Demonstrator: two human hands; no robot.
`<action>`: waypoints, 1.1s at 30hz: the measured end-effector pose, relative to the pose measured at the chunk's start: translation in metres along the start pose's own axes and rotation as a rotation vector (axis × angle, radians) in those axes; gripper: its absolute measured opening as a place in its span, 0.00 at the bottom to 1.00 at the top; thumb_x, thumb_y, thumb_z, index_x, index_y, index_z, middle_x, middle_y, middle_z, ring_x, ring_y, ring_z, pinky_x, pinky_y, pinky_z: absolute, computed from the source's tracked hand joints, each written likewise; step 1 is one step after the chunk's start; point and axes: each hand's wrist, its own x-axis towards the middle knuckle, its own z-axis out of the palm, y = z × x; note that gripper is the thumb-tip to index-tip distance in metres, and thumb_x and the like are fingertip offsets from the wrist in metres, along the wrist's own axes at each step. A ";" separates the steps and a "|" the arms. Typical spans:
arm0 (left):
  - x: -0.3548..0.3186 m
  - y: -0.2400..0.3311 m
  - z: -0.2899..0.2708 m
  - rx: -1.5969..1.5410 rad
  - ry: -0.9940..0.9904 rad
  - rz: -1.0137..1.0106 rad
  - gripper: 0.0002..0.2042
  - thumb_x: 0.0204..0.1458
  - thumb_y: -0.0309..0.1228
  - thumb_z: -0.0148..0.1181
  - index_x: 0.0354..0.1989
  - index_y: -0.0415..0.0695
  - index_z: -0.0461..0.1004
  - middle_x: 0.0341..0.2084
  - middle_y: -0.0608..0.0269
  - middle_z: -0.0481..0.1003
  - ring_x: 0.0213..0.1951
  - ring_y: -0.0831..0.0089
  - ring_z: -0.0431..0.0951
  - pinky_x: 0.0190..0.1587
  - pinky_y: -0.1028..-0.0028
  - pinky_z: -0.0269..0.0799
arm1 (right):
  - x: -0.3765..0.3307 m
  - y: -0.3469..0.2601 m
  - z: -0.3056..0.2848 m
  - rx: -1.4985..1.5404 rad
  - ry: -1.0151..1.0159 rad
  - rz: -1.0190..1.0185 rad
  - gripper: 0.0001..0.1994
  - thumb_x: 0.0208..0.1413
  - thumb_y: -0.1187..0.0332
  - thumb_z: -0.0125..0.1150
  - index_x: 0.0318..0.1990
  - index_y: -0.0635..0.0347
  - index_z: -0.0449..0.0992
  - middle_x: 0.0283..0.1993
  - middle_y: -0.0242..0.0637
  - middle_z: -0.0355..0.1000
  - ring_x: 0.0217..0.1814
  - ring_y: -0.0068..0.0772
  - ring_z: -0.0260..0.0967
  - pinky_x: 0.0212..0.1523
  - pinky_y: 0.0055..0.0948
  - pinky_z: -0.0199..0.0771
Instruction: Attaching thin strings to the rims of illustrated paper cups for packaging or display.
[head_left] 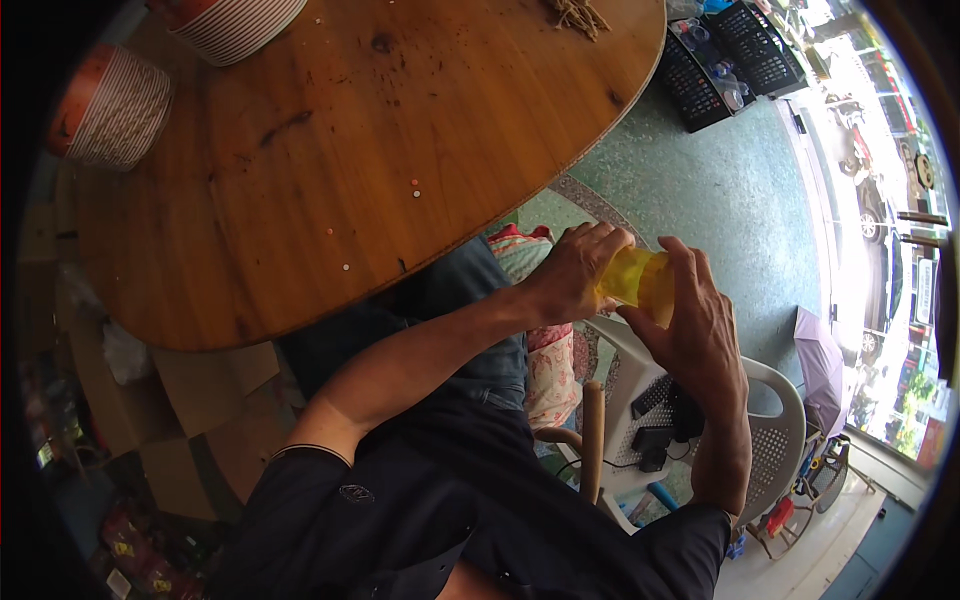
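A translucent yellow, rounded object (628, 275), possibly a small plastic container, is held in the air between my two hands, off the right side of the table. My left hand (577, 272) grips its left end with the fingers curled round it. On the other end, my right hand (692, 318) has its thumb below and its fingers above, closed on the same object. The fingers cover both ends, so its full shape cannot be made out.
The wooden table (300, 190) bears stacked paper bowls (120, 110) at left and dry brown strands (580, 16) at the far edge. Black crates (700, 90) stand on the floor. A white chair (765, 440) with dark devices and a lilac umbrella (820, 370) are at right, cardboard boxes (200, 390) at left.
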 end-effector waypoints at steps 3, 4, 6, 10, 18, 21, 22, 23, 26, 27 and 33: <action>0.002 -0.001 0.002 -0.001 -0.013 -0.010 0.34 0.36 0.24 0.80 0.54 0.43 0.68 0.44 0.52 0.76 0.48 0.49 0.77 0.53 0.54 0.70 | 0.003 0.004 0.004 0.033 -0.037 0.074 0.34 0.52 0.60 0.78 0.62 0.61 0.66 0.51 0.54 0.75 0.46 0.61 0.80 0.45 0.52 0.81; 0.002 -0.001 0.003 -0.001 -0.014 -0.012 0.34 0.36 0.24 0.80 0.54 0.43 0.68 0.44 0.52 0.76 0.48 0.49 0.77 0.53 0.54 0.70 | 0.004 0.004 0.010 0.042 -0.001 0.119 0.33 0.52 0.62 0.77 0.61 0.61 0.66 0.51 0.54 0.75 0.47 0.61 0.80 0.45 0.52 0.81; 0.003 -0.001 0.005 0.048 0.018 -0.026 0.34 0.36 0.23 0.80 0.54 0.42 0.68 0.44 0.51 0.76 0.49 0.48 0.77 0.54 0.52 0.70 | 0.004 0.006 0.018 0.053 0.034 0.161 0.32 0.52 0.63 0.77 0.61 0.60 0.66 0.51 0.55 0.75 0.47 0.62 0.80 0.46 0.53 0.81; 0.005 -0.008 0.007 0.122 0.101 0.010 0.34 0.36 0.22 0.80 0.54 0.42 0.68 0.46 0.51 0.76 0.51 0.48 0.77 0.55 0.52 0.70 | 0.011 0.018 0.030 0.133 0.071 0.222 0.32 0.51 0.62 0.77 0.60 0.58 0.67 0.49 0.56 0.76 0.48 0.62 0.80 0.47 0.52 0.80; -0.033 0.034 -0.057 0.080 0.066 0.131 0.29 0.49 0.21 0.74 0.61 0.37 0.70 0.52 0.46 0.76 0.56 0.48 0.78 0.59 0.56 0.76 | 0.060 0.148 0.136 -0.029 0.001 0.323 0.32 0.52 0.53 0.74 0.58 0.62 0.67 0.46 0.57 0.80 0.49 0.64 0.80 0.50 0.53 0.79; -0.065 0.054 -0.125 0.250 0.132 0.297 0.19 0.51 0.18 0.69 0.52 0.38 0.75 0.40 0.54 0.81 0.45 0.57 0.83 0.50 0.58 0.82 | 0.087 0.203 0.214 -0.038 -0.167 0.505 0.35 0.49 0.49 0.75 0.55 0.63 0.67 0.47 0.59 0.80 0.51 0.64 0.80 0.50 0.55 0.79; -0.075 0.059 -0.146 0.287 0.143 0.269 0.18 0.51 0.17 0.69 0.51 0.40 0.75 0.41 0.55 0.82 0.46 0.59 0.84 0.51 0.57 0.82 | 0.089 0.230 0.243 -0.025 -0.182 0.546 0.36 0.48 0.47 0.76 0.55 0.63 0.67 0.48 0.59 0.80 0.51 0.64 0.80 0.51 0.55 0.79; -0.087 0.081 -0.179 0.434 0.144 0.248 0.16 0.53 0.19 0.69 0.49 0.41 0.74 0.42 0.56 0.82 0.47 0.58 0.83 0.52 0.55 0.82 | 0.100 0.246 0.258 -0.014 -0.164 0.558 0.37 0.46 0.46 0.77 0.54 0.63 0.67 0.48 0.59 0.80 0.52 0.64 0.79 0.51 0.55 0.79; -0.120 0.083 -0.227 0.703 0.244 0.003 0.13 0.63 0.23 0.63 0.53 0.39 0.70 0.45 0.50 0.80 0.49 0.54 0.81 0.54 0.55 0.79 | 0.112 0.283 0.341 -0.011 -0.235 0.656 0.41 0.45 0.43 0.77 0.57 0.61 0.65 0.49 0.57 0.80 0.53 0.61 0.80 0.52 0.55 0.79; -0.128 0.076 -0.234 0.730 0.299 -0.097 0.13 0.64 0.24 0.62 0.54 0.38 0.69 0.45 0.49 0.80 0.49 0.53 0.81 0.55 0.55 0.78 | 0.112 0.295 0.366 -0.015 -0.275 0.728 0.42 0.45 0.42 0.77 0.58 0.61 0.65 0.50 0.56 0.80 0.53 0.60 0.80 0.53 0.54 0.79; -0.108 0.068 -0.220 0.782 0.402 -0.253 0.16 0.68 0.35 0.60 0.53 0.35 0.69 0.45 0.48 0.79 0.48 0.54 0.80 0.54 0.56 0.79 | 0.103 0.360 0.469 0.099 -0.399 0.927 0.55 0.44 0.38 0.75 0.72 0.65 0.55 0.57 0.60 0.78 0.60 0.62 0.77 0.59 0.53 0.79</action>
